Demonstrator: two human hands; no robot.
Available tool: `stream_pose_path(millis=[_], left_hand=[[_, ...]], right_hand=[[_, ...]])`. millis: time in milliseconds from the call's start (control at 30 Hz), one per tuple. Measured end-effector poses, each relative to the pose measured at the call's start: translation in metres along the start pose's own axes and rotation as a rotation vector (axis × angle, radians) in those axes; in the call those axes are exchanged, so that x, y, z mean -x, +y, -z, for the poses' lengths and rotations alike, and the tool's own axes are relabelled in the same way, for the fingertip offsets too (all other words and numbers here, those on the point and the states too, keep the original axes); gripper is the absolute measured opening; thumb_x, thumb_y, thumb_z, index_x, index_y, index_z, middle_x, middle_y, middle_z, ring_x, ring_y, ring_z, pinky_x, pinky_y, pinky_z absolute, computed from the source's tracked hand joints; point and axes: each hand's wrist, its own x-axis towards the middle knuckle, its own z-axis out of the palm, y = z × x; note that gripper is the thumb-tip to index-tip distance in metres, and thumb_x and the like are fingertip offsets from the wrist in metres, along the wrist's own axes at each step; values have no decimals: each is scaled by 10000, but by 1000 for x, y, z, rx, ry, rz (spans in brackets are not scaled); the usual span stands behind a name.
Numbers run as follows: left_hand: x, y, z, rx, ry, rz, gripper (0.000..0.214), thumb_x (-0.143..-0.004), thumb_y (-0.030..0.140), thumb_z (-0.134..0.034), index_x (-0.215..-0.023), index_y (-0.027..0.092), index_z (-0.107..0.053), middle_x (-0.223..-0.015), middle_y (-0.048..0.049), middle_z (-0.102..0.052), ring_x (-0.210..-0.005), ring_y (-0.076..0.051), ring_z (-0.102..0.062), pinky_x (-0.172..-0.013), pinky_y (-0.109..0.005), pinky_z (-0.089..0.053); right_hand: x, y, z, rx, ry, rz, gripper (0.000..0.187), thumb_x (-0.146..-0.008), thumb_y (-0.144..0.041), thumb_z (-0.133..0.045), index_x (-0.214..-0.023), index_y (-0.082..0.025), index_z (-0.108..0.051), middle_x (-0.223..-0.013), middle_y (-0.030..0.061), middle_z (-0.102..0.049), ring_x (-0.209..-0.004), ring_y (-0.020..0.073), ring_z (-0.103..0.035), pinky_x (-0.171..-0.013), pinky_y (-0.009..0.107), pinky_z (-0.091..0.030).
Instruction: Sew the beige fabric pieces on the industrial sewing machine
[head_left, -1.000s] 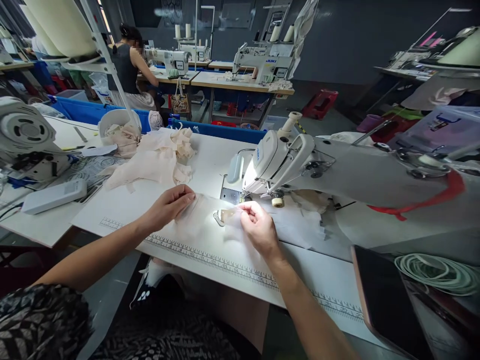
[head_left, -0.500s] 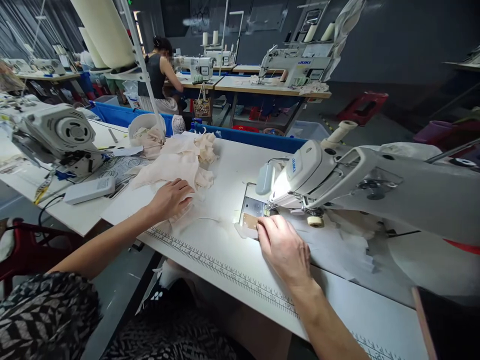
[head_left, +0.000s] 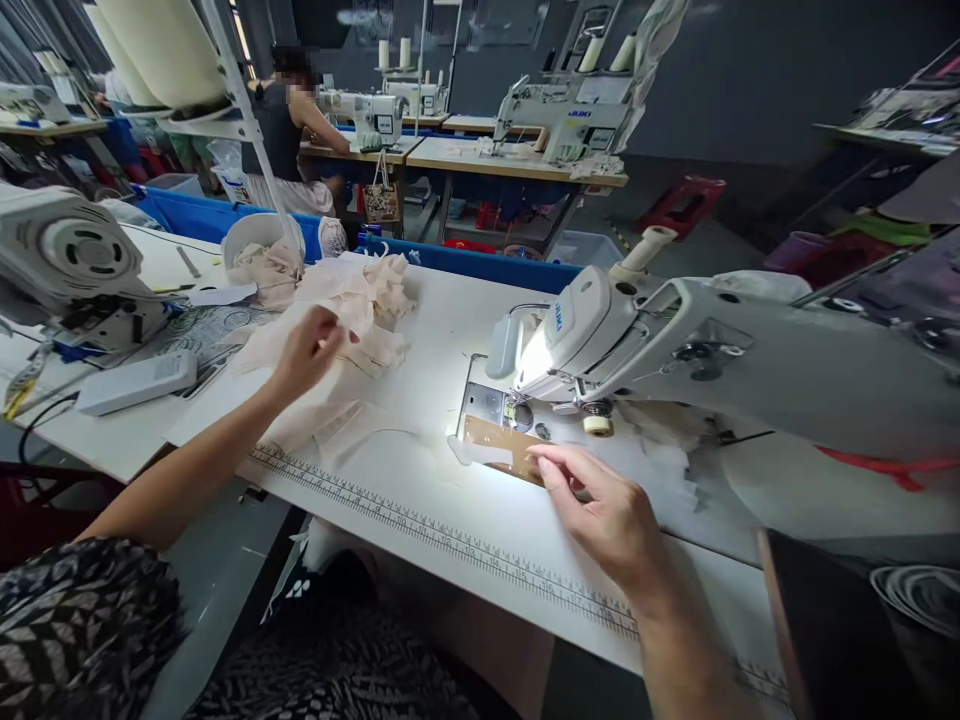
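Note:
My left hand is raised over pale peach fabric pieces, its fingers curled and smeared by motion. A thin sheer piece lies below it near the table's front edge. My right hand is just in front of the sewing machine, thumb and forefinger pinched at the right part of a brown cover plate. Whatever is in the pinch, if anything, is too small to make out. The lit metal needle plate shows beside the presser foot area.
A ruler strip runs along the table's front edge. To the left are a white box-shaped device, another machine and a tub of fabric scraps. A blue trough lines the back. A co-worker sits beyond.
My left hand has lifted off the fabric and curled its fingers. My right hand has drawn back from the needle area, uncovering the brown plate. The view has turned rightward.

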Motion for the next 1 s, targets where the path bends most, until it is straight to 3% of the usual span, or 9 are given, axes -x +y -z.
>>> stream_pose_path(millis=[67, 133, 200, 300, 367, 500, 600, 833, 1000], left_hand=[[-3, 14, 17, 96, 101, 63, 62, -959, 288, -471, -952, 232, -444, -693, 18, -628, -591, -150, -592, -559, -247, -419], [5, 34, 28, 86, 34, 55, 66, -941, 286, -498, -956, 229, -469, -641, 41, -573, -535, -138, -539, -539, -244, -391], [21, 54, 27, 50, -236, 16, 67, -919, 270, -518, -958, 216, -520, -619, 43, -555, -513, -135, -503, -522, -242, -364], [43, 68, 5, 62, -695, 5, 108, -934, 240, -460, -949, 199, -560, -654, 20, -607, -542, -138, -532, -547, -240, -376], [43, 63, -14, 47, -824, 41, 118, -938, 235, -447, -914, 195, -555, -680, 8, -628, -570, -144, -553, -568, -240, -385], [7, 42, -36, -87, -768, 77, 102, -902, 210, -487, -812, 196, -531, -641, 10, -612, -597, -159, -572, -609, -248, -391], [-16, 49, -43, -96, -740, 63, 118, -893, 195, -511, -778, 190, -535, -687, -14, -688, -648, -162, -623, -632, -248, -397], [-2, 116, -94, 394, -959, 121, 70, -897, 183, -552, -829, 185, -538, -782, -18, -754, -636, -120, -644, -630, -228, -465], [-3, 113, -129, 193, -856, 6, 130, -835, 145, -567, -718, 186, -528, -708, 6, -641, -669, -141, -596, -659, -245, -474]], right_hand=[[0, -7, 0, -53, -15, 82, 186, -986, -222, -563, -998, -238, -748, -942, 36, -803, -868, 201, -760, -799, 328, -616], [1, -11, -3, -63, -38, 164, 213, -981, -171, -566, -1050, -237, -756, -985, 32, -811, -900, 192, -758, -836, 335, -619], [2, -12, -7, -35, -69, 226, 252, -976, -138, -566, -1100, -239, -760, -1030, 29, -816, -903, 182, -747, -825, 334, -618], [5, -11, -12, 44, -104, 257, 302, -987, -140, -538, -1165, -248, -757, -1115, 41, -809, -912, 185, -724, -829, 340, -607], [7, -11, -14, 120, -127, 253, 333, -994, -149, -509, -1206, -243, -748, -1180, 54, -795, -917, 198, -706, -840, 353, -597], [6, -13, -20, 301, -153, 264, 352, -989, -146, -493, -1257, -177, -719, -1268, 74, -766, -874, 208, -662, -782, 357, -573], [3, -15, -26, 396, -154, 281, 350, -983, -136, -501, -1265, -148, -708, -1295, 81, -754, -863, 203, -635, -741, 336, -542], [2, -19, -29, 472, -156, 307, 339, -966, -133, -499, -1214, -150, -729, -1176, 69, -782, -804, 207, -576, -694, 337, -492], [3, -19, -28, 459, -147, 304, 371, -947, -120, -514, -1262, -134, -711, -1224, 78, -772, -802, 203, -577, -692, 338, -504]])
